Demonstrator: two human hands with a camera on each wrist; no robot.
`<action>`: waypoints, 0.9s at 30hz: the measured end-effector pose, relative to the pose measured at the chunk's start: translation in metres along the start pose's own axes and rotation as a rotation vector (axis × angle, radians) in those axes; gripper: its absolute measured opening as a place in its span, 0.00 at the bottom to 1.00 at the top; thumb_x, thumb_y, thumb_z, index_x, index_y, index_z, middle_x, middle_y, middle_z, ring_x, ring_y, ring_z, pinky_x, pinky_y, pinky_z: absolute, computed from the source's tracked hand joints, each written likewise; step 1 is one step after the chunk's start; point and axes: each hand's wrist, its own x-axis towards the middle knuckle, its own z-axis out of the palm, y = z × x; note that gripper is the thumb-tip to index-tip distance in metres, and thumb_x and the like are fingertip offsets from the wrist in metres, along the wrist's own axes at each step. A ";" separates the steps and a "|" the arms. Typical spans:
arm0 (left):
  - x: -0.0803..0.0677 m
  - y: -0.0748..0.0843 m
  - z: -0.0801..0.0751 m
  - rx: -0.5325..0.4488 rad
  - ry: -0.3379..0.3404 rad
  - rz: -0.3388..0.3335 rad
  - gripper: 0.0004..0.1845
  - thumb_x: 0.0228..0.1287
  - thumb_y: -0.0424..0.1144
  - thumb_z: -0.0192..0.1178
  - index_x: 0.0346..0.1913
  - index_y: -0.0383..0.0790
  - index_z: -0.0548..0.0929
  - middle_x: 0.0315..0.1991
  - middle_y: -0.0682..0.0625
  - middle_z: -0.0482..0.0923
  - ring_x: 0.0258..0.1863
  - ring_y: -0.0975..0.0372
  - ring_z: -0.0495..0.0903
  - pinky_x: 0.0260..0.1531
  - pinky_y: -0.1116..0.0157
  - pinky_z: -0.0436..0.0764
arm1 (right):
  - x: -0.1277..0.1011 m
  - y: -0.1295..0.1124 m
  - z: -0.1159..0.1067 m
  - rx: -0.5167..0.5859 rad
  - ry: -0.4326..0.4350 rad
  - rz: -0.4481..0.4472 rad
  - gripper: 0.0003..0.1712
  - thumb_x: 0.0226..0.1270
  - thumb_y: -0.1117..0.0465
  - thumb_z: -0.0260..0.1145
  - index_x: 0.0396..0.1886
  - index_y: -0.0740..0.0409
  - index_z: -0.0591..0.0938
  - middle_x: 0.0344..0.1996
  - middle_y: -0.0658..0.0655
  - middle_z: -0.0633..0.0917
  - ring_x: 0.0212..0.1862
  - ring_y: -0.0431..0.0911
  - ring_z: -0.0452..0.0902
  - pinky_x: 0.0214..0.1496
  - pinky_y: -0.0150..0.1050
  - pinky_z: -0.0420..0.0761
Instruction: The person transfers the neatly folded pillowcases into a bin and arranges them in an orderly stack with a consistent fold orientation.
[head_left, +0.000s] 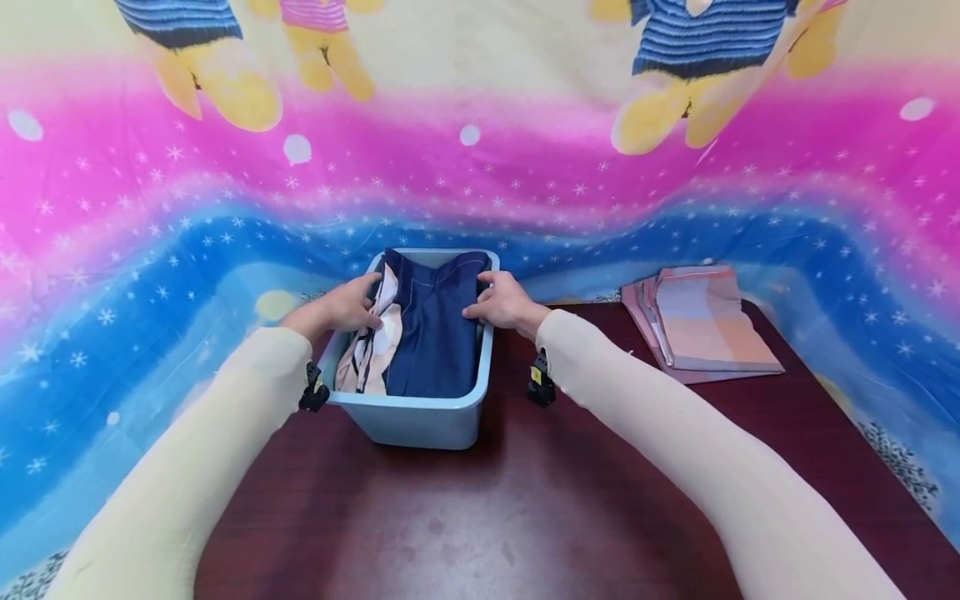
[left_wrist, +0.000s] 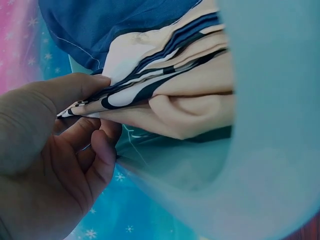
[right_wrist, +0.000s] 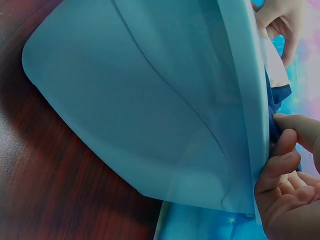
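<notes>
Head view, left hand (head_left: 347, 307) and right hand (head_left: 504, 303) fingers gripping folded clothes (head_left: 420, 333) inside blue bin (head_left: 420, 417)

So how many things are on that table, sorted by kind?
Blue plastic bin: 1
Cloth pieces in the bin: 2, a navy cloth and a cream striped cloth
Folded pink checked cloth beside it: 1
Total: 4
</notes>
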 end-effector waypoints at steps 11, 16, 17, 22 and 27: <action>0.000 0.002 0.002 0.034 0.000 -0.007 0.47 0.72 0.33 0.59 0.81 0.36 0.38 0.70 0.24 0.64 0.68 0.36 0.70 0.66 0.41 0.71 | -0.001 -0.004 0.001 -0.047 0.025 0.034 0.45 0.68 0.63 0.70 0.80 0.58 0.58 0.33 0.56 0.83 0.37 0.46 0.80 0.57 0.46 0.81; 0.001 0.001 0.003 0.053 0.001 -0.011 0.47 0.72 0.34 0.59 0.81 0.36 0.39 0.70 0.25 0.65 0.68 0.37 0.70 0.66 0.40 0.71 | -0.002 -0.007 0.001 -0.088 0.024 0.047 0.45 0.68 0.62 0.70 0.80 0.57 0.58 0.36 0.57 0.84 0.41 0.47 0.81 0.58 0.45 0.81; 0.002 0.001 0.003 0.057 0.000 -0.013 0.47 0.72 0.34 0.60 0.81 0.36 0.39 0.70 0.25 0.65 0.68 0.37 0.70 0.66 0.41 0.71 | -0.002 -0.007 0.001 -0.095 0.024 0.049 0.45 0.68 0.63 0.70 0.80 0.57 0.58 0.36 0.56 0.83 0.41 0.47 0.80 0.57 0.45 0.82; 0.003 0.002 0.004 0.073 -0.006 -0.023 0.48 0.71 0.34 0.61 0.81 0.37 0.40 0.69 0.25 0.67 0.67 0.38 0.72 0.65 0.41 0.73 | -0.001 -0.009 0.001 -0.141 0.016 0.052 0.45 0.68 0.63 0.69 0.80 0.58 0.58 0.29 0.54 0.80 0.35 0.46 0.78 0.55 0.44 0.82; 0.004 0.003 0.005 0.071 -0.017 -0.029 0.48 0.71 0.34 0.61 0.82 0.37 0.39 0.71 0.26 0.65 0.69 0.38 0.71 0.65 0.41 0.72 | 0.000 -0.010 0.001 -0.182 0.006 0.046 0.44 0.70 0.64 0.68 0.80 0.59 0.57 0.26 0.53 0.79 0.30 0.45 0.78 0.55 0.45 0.83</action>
